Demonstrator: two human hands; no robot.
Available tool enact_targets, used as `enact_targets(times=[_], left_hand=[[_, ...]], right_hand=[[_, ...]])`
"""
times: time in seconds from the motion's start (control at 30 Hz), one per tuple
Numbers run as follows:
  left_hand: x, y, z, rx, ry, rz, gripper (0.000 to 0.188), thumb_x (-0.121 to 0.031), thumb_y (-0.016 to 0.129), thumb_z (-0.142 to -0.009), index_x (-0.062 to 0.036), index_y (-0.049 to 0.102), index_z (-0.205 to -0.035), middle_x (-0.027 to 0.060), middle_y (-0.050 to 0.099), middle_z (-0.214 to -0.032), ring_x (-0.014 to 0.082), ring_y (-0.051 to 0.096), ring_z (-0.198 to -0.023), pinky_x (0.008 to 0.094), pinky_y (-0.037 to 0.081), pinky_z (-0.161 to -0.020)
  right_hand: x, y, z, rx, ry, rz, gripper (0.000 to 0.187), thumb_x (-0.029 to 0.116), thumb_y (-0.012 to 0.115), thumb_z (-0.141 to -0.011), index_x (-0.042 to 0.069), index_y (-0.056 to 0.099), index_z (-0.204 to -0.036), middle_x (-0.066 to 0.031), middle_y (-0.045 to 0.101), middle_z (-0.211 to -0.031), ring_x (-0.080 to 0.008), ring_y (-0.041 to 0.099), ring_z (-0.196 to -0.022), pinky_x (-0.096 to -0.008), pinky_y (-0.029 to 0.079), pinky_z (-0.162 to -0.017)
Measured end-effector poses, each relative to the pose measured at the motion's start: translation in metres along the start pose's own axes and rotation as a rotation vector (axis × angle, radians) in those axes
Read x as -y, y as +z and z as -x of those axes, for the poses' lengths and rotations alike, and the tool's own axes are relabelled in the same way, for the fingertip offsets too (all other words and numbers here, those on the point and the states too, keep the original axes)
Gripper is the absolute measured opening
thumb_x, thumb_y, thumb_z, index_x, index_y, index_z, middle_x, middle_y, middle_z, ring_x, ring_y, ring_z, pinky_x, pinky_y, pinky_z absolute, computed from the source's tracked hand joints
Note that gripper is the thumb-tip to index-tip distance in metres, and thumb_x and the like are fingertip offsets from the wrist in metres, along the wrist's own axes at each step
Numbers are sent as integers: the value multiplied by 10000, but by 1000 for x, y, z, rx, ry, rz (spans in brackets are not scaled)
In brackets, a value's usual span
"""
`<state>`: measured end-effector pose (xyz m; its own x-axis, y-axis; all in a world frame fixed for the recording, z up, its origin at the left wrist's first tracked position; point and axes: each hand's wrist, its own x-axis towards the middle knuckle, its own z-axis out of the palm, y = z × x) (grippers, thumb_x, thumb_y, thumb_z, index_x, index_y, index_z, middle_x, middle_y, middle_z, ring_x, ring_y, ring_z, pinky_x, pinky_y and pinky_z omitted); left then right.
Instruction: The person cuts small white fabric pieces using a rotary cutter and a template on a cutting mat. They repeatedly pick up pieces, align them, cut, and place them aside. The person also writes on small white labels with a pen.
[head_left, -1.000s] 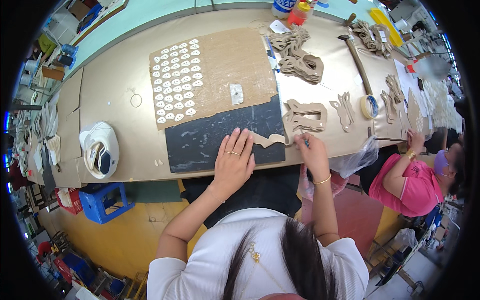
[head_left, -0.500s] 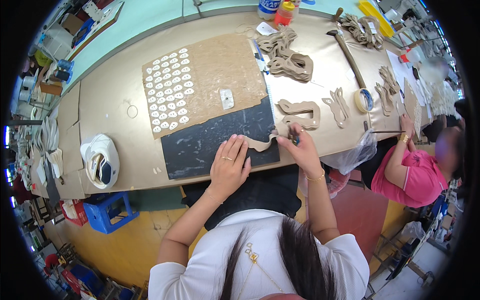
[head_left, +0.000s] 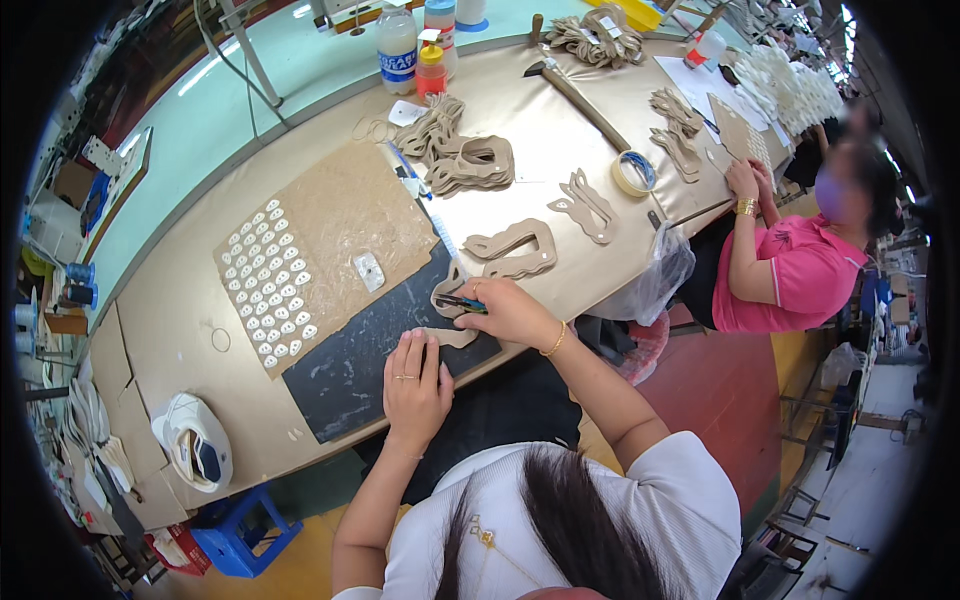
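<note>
A wavy beige cut-out piece (head_left: pixel 455 336) lies near the front edge of the black mat (head_left: pixel 335 395). My left hand (head_left: pixel 415 388) rests on its left end, fingers stretched out flat. My right hand (head_left: pixel 512 318) is closed around a small pair of snips (head_left: pixel 464 303) with dark blades and a teal handle. The blades point left over the raised, curved part of the piece; whether they touch it I cannot tell. Behind the mat is a brown sheet (head_left: pixel 350 210) carrying rows of small white pieces (head_left: pixel 270 275) and a small whitish block (head_left: pixel 368 270).
Beige cut-outs (head_left: pixel 525 250) lie beyond my right hand, with a thicker stack (head_left: pixel 470 165) farther back. A hammer (head_left: pixel 580 105) and a tape roll (head_left: pixel 634 174) are on the right. A white shoe (head_left: pixel 193 442) stands at left. A co-worker in pink (head_left: pixel 800 260) sits at the right.
The whole view has turned, so the table now slants. My right hand has brought the snips over the piece, blades leftward. My left hand still lies on the piece.
</note>
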<state>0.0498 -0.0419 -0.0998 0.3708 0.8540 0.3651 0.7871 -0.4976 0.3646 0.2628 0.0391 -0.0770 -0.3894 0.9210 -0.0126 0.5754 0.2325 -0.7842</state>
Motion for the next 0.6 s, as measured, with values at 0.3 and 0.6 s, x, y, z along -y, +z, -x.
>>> enact_targets(times=[0.3,0.6], left_hand=[[4,-2,3,-30,138,51,424,-71,698,-815,1,651,-1231,158,622,-1301,323,601,-1202,445,462,-981],[14,-4,16,-63,228,274,596,-118,771,-758,-18,588,-1317,209,534,-1446,363,526,-1341,510,408,-1120]], right_hand=[[28,-19,15,-8,40,-89,233,186,715,-880,6,691,-1026,-186,670,-978,-374,635,-920,-428,504,-805],[56,-74,53,-147,305,-130,390,304,818,-816,13,722,-1057,-175,651,-754,-252,601,-630,-347,502,-656]])
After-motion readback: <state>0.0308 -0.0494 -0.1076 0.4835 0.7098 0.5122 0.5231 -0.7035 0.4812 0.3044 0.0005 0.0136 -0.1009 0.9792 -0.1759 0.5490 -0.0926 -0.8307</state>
